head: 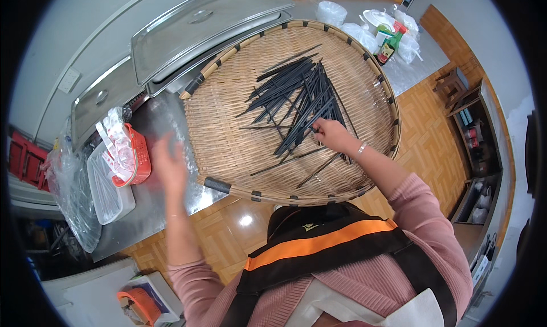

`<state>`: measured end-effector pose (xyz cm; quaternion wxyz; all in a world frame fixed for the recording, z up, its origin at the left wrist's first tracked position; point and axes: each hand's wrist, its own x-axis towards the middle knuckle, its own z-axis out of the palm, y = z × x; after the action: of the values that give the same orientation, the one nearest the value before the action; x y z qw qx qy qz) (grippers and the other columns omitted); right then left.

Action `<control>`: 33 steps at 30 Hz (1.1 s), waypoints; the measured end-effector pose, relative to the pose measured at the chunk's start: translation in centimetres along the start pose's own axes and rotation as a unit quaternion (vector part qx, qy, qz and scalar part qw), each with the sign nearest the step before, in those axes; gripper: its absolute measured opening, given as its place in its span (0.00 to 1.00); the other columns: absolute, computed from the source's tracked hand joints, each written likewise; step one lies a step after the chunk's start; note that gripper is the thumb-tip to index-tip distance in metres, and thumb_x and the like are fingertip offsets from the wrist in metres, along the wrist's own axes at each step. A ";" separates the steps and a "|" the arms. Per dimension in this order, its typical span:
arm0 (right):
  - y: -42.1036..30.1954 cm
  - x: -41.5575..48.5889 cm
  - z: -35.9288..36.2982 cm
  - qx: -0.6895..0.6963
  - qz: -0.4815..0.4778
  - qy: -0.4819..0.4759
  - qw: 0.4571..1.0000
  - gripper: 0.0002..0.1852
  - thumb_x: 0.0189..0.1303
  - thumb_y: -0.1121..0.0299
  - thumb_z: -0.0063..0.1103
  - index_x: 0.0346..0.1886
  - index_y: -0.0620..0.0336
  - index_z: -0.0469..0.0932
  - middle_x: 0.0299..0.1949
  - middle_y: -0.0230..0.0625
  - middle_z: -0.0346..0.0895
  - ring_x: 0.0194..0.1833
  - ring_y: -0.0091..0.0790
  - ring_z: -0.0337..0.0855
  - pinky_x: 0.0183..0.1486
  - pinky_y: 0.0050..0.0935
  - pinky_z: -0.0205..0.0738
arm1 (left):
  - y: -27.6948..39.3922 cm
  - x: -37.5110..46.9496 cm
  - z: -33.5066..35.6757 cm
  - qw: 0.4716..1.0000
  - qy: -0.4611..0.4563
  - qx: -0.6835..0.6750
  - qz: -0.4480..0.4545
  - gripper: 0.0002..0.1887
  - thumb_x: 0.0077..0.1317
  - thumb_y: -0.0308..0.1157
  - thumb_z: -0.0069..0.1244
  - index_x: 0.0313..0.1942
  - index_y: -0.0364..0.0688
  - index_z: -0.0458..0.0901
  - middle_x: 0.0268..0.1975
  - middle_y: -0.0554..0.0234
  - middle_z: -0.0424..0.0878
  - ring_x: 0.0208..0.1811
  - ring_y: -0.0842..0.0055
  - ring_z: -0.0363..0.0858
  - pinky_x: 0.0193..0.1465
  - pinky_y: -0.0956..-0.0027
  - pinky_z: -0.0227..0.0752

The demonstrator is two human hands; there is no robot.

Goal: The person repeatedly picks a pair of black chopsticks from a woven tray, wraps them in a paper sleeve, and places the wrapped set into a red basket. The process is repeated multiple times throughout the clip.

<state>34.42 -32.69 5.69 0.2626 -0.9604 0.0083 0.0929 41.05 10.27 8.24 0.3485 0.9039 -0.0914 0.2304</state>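
Note:
A large woven bamboo winnowing tray (222,139) with a black-bound rim lies before me on a metal table. On it many thin black sticks (295,92) form a loose, crisscrossed pile. My right hand (331,132) is at the pile's near right side, its fingers closed on black sticks; how many is hidden. My left hand (169,160), blurred, is raised left of the tray over the metal table, with its fingers apart and nothing seen in them. Close to its left stands a red plastic basket (141,156) holding white printed packets (119,149).
Left of the basket are a white plastic tub (107,203) and clear plastic bags (72,190). Metal pans with lids (205,32) border the tray at the back left. A green bottle (389,47) and white plastic bags (361,36) stand at the back right. A wooden stool (454,85) is farther right.

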 end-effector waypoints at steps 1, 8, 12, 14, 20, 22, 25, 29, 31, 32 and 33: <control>0.3 1.5 0.6 -0.030 -0.004 0.018 0.999 0.13 0.55 0.68 0.62 0.43 0.60 0.74 0.38 0.46 0.78 0.43 0.47 0.80 0.43 0.38 0.76 | 3.6 -1.0 2.1 0.999 -0.029 -0.024 0.028 0.15 0.63 0.32 0.52 0.49 0.37 0.78 0.49 0.50 0.79 0.54 0.60 0.76 0.57 0.62 0.69; 1.7 5.4 3.8 -0.265 -0.189 0.177 0.929 0.14 0.45 0.71 0.60 0.39 0.57 0.76 0.39 0.39 0.73 0.48 0.43 0.74 0.44 0.40 0.74 | 13.8 -5.2 7.7 0.961 -0.239 -0.141 -0.015 0.14 0.61 0.34 0.55 0.45 0.37 0.80 0.44 0.48 0.83 0.48 0.58 0.81 0.52 0.59 0.73; 1.7 4.3 3.5 -0.386 -0.189 0.101 0.897 0.12 0.52 0.69 0.57 0.42 0.53 0.74 0.38 0.34 0.74 0.47 0.38 0.73 0.52 0.39 0.62 | 7.8 -4.7 4.4 0.992 -0.035 -0.075 -0.092 0.12 0.61 0.31 0.54 0.45 0.37 0.81 0.42 0.49 0.84 0.45 0.60 0.82 0.49 0.64 0.74; 1.8 4.3 3.4 -0.444 -0.168 0.035 0.880 0.13 0.51 0.69 0.59 0.41 0.54 0.74 0.39 0.36 0.75 0.47 0.39 0.73 0.53 0.41 0.63 | 3.0 -3.2 1.7 0.987 0.067 -0.035 -0.139 0.11 0.61 0.30 0.53 0.44 0.38 0.81 0.41 0.50 0.84 0.43 0.61 0.83 0.47 0.66 0.75; 2.9 3.3 3.3 -0.464 -0.197 0.017 0.863 0.08 0.59 0.69 0.52 0.42 0.55 0.75 0.41 0.38 0.77 0.49 0.41 0.74 0.55 0.45 0.63 | -8.1 1.1 -6.4 0.934 0.172 0.152 -0.274 0.12 0.60 0.31 0.53 0.44 0.38 0.80 0.42 0.52 0.84 0.44 0.59 0.83 0.48 0.59 0.74; 3.2 3.2 3.4 -0.467 -0.201 0.005 0.861 0.08 0.60 0.68 0.50 0.42 0.55 0.75 0.41 0.38 0.78 0.48 0.41 0.74 0.55 0.45 0.63 | -11.0 2.3 -7.8 0.906 0.197 0.176 -0.331 0.15 0.59 0.32 0.53 0.47 0.40 0.78 0.44 0.50 0.84 0.47 0.57 0.82 0.50 0.56 0.74; 3.1 3.0 3.4 -0.483 -0.218 -0.008 0.848 0.10 0.59 0.67 0.49 0.42 0.55 0.76 0.41 0.38 0.78 0.47 0.42 0.75 0.54 0.45 0.63 | -16.4 3.6 -8.3 0.856 0.213 0.211 -0.422 0.18 0.59 0.34 0.53 0.50 0.41 0.77 0.44 0.49 0.84 0.48 0.56 0.81 0.50 0.54 0.73; 2.5 1.4 2.9 -0.399 -0.276 0.022 0.874 0.09 0.53 0.68 0.54 0.39 0.55 0.77 0.39 0.39 0.77 0.47 0.39 0.73 0.52 0.44 0.63 | -23.6 4.0 -7.2 0.816 0.071 0.350 -0.456 0.21 0.57 0.43 0.53 0.46 0.39 0.80 0.45 0.49 0.83 0.49 0.59 0.81 0.51 0.54 0.72; 2.1 2.0 3.5 -0.486 -0.093 -0.167 0.853 0.07 0.53 0.67 0.55 0.35 0.52 0.79 0.38 0.37 0.76 0.48 0.37 0.74 0.47 0.43 0.67 | -25.7 3.4 -6.2 0.866 0.044 0.331 -0.372 0.18 0.58 0.41 0.52 0.44 0.38 0.81 0.41 0.49 0.83 0.45 0.58 0.81 0.48 0.56 0.73; 2.4 0.8 3.5 -0.495 -0.159 -0.055 0.852 0.06 0.53 0.65 0.56 0.33 0.52 0.79 0.38 0.35 0.76 0.46 0.36 0.74 0.43 0.42 0.67 | -26.2 3.6 -6.3 0.883 0.090 0.289 -0.359 0.17 0.59 0.40 0.52 0.44 0.38 0.81 0.40 0.48 0.84 0.43 0.57 0.82 0.46 0.56 0.74; 2.6 0.5 3.4 -0.462 -0.199 -0.043 0.863 0.06 0.53 0.64 0.55 0.34 0.51 0.78 0.38 0.32 0.75 0.45 0.35 0.73 0.43 0.40 0.66 | -26.2 4.0 -6.5 0.894 0.124 0.272 -0.335 0.16 0.59 0.39 0.51 0.43 0.37 0.82 0.38 0.48 0.84 0.41 0.57 0.82 0.44 0.57 0.74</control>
<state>34.16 -33.20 1.40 -0.1987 -0.9479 -0.2380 0.0733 50.84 33.96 -1.02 0.1543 0.9047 0.3266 0.2260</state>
